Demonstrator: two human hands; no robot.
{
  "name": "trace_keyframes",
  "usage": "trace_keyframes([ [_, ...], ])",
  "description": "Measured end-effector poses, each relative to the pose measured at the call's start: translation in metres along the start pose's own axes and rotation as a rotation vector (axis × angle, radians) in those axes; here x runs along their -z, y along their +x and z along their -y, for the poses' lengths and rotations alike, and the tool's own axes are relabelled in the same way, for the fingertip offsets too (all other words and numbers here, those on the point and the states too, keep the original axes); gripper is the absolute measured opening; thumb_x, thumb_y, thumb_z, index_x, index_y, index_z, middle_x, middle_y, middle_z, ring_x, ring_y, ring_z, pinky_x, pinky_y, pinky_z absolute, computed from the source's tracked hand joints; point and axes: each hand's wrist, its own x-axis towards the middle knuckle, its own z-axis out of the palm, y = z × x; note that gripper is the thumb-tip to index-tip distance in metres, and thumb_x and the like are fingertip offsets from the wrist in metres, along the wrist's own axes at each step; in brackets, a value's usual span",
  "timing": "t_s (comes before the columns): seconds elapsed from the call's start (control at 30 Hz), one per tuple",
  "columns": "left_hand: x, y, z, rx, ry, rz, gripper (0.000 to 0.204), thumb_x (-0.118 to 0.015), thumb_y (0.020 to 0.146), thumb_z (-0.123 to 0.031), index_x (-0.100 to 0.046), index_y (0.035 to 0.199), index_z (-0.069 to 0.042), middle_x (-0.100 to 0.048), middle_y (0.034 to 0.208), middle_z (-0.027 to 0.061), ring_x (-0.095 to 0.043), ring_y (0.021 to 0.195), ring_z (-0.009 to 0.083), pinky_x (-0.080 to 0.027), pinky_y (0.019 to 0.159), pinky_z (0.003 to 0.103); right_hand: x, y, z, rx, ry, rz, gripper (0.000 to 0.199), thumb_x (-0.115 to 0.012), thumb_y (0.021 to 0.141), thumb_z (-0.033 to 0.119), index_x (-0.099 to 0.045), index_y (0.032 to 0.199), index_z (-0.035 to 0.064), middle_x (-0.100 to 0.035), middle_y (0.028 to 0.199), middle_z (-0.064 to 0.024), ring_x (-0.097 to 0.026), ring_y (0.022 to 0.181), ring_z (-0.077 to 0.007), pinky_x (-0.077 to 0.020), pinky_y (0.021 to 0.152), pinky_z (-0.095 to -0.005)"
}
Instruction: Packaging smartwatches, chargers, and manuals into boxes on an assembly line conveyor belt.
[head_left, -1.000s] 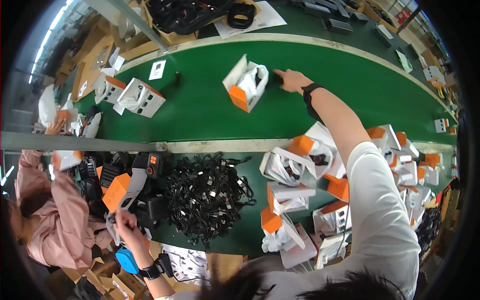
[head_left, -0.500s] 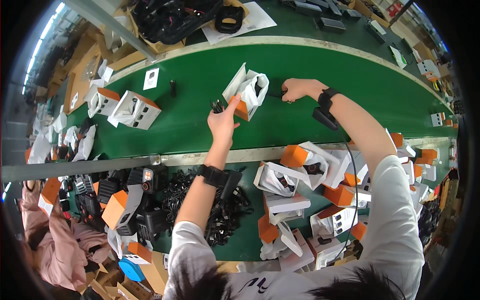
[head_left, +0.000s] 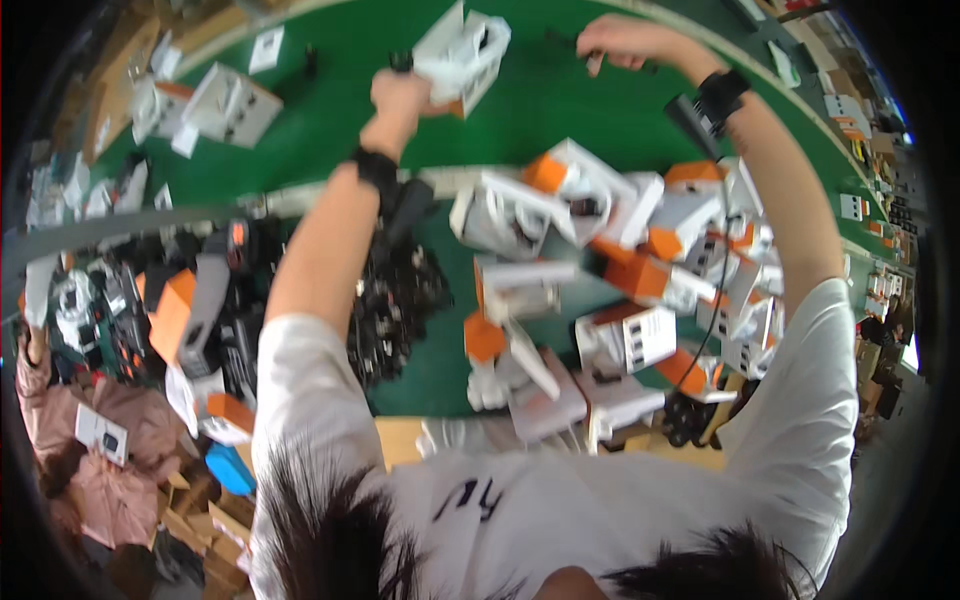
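L hand (head_left: 402, 95) has its grip closed on a small blurred black bundle (head_left: 401, 62), against open white-and-orange cardboard box (head_left: 482, 82) on green worktop (head_left: 560, 110). R hand (head_left: 630, 42) grip: can't tell. Box poss. tips if nudged.

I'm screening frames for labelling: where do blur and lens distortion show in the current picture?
Head view: blur softens the left hand and smears the black cable pile; head view: the far edge of the green belt bows toward the rim; head view: corners go black.
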Motion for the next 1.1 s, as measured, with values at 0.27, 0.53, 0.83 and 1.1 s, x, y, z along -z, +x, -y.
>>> trace_keyframes([
  [0.27,0.031,-0.022,-0.124,0.039,-0.070,-0.418,0.022,-0.063,0.071,-0.015,-0.061,0.082,0.004,-0.062,0.071,0.0114,-0.058,0.065,0.0200,-0.045,0.061,0.033,0.013,-0.120,0.028,-0.053,-0.055,-0.074,0.032,-0.045,0.084,0.030,-0.062,0.076,0.0038,-0.035,0.044,0.0073,-0.030,0.036,-0.0050,-0.0242,0.035,-0.0222],
  [0.53,0.167,-0.208,-0.220,0.131,-0.432,-0.258,0.012,-0.063,0.075,-0.004,-0.054,0.083,-0.001,-0.054,0.075,-0.0008,-0.053,0.068,0.0088,-0.041,0.062,0.021,-0.013,-0.228,0.076,0.047,-0.166,-0.139,0.023,-0.049,0.082,0.025,-0.058,0.074,0.0046,-0.041,0.048,0.0048,-0.035,0.039,-0.0052,-0.0274,0.036,-0.0221],
  [0.83,0.117,-0.395,-0.156,0.426,-0.289,-0.223,0.014,-0.057,0.080,-0.013,-0.051,0.070,-0.007,-0.051,0.069,-0.0046,-0.043,0.065,0.0044,-0.039,0.059,0.023,-0.059,-0.239,0.067,0.184,-0.145,-0.076,0.014,-0.054,0.071,0.021,-0.050,0.074,0.0070,-0.049,0.056,0.0020,-0.033,0.036,-0.0035,-0.0217,0.031,-0.0199],
  [1.1,0.046,-0.436,-0.119,0.519,-0.539,-0.077,0.024,-0.059,0.077,0.000,-0.040,0.064,-0.008,-0.043,0.067,-0.0047,-0.038,0.065,0.0057,-0.034,0.060,0.021,-0.070,-0.154,0.063,0.157,0.054,0.043,0.029,-0.056,0.071,0.011,-0.048,0.097,0.0043,-0.053,0.060,-0.0005,-0.038,0.039,-0.0046,-0.0265,0.033,-0.0202],
])
